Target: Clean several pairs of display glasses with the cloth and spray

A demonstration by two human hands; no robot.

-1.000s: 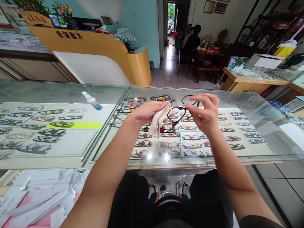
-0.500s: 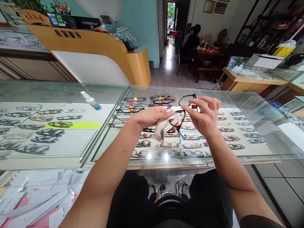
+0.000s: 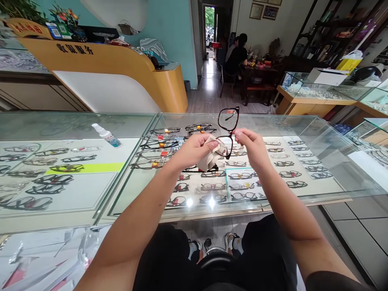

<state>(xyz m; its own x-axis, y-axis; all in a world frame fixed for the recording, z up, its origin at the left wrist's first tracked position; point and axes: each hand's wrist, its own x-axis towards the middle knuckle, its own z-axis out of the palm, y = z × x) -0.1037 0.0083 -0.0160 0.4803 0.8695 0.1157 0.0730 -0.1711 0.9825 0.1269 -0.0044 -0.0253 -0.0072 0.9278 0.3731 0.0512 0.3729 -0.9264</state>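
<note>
A dark-rimmed pair of eyeglasses (image 3: 231,131) is held up above the glass counter, turned so one lens is above the other. My right hand (image 3: 253,147) pinches the frame near its middle. In my left hand (image 3: 194,150) is a pale cleaning cloth (image 3: 208,157), closed between thumb and fingers. The cloth lies against the lower lens, and the left fingertips behind it are partly hidden. Below both hands, several eyeglasses (image 3: 213,186) sit in rows inside the counter.
The glass display counter (image 3: 121,204) spans the view in front of me. A white spray bottle (image 3: 106,135) lies on its left part. Papers and plastic bags (image 3: 45,258) are at lower left. Farther off are an orange reception desk (image 3: 169,87) and a seated person (image 3: 238,56).
The eyeglasses have turned more upright and face me more. My right fingers have moved from the upper part to the frame's middle. The view has shifted slightly.
</note>
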